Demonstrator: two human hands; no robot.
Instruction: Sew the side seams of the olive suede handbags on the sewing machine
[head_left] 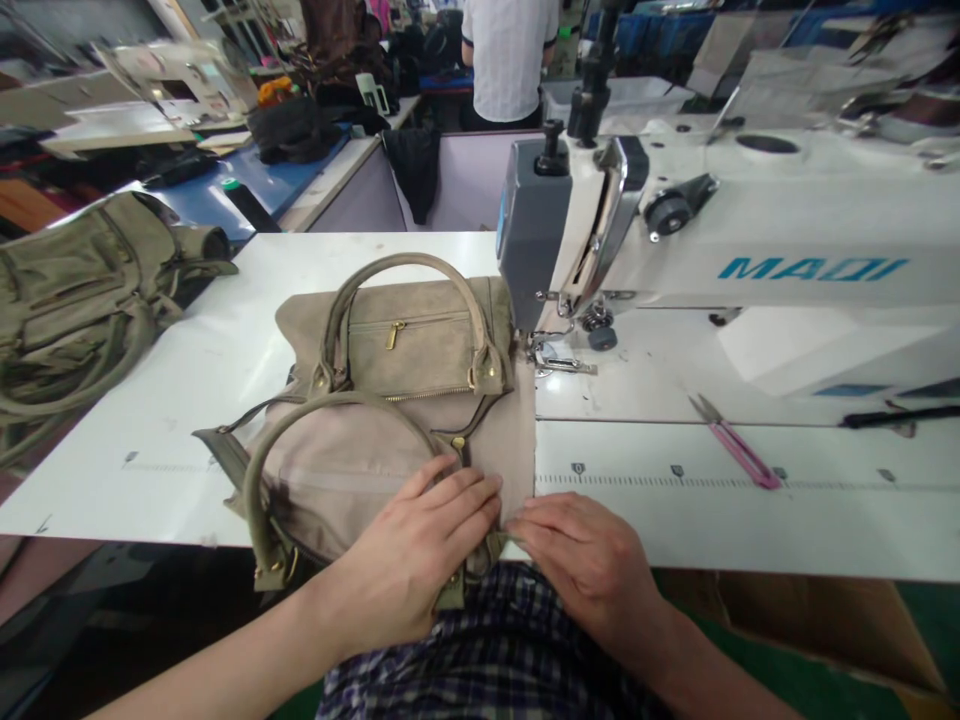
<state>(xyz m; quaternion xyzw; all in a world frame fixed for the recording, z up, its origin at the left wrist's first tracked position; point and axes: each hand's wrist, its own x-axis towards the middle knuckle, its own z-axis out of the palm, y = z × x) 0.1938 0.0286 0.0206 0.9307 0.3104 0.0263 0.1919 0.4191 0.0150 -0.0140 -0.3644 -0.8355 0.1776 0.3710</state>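
Note:
An olive-green canvas handbag lies spread on the sewing table, with two curved handles, a zip pocket with a brass puller, and pinkish-beige lining showing. The lining's right edge runs up to the presser foot of the white sewing machine. My left hand rests on the lining beside the near handle, its fingers stretched out flat. At the lining's near right corner, my right hand has its fingers closed on the edge of the bag. What lies under both palms is hidden.
Pink-handled thread snips lie on the white table to the right, by a printed ruler scale. More olive bags are piled at the left. Behind are a black thread cone, another sewing machine and a person in white.

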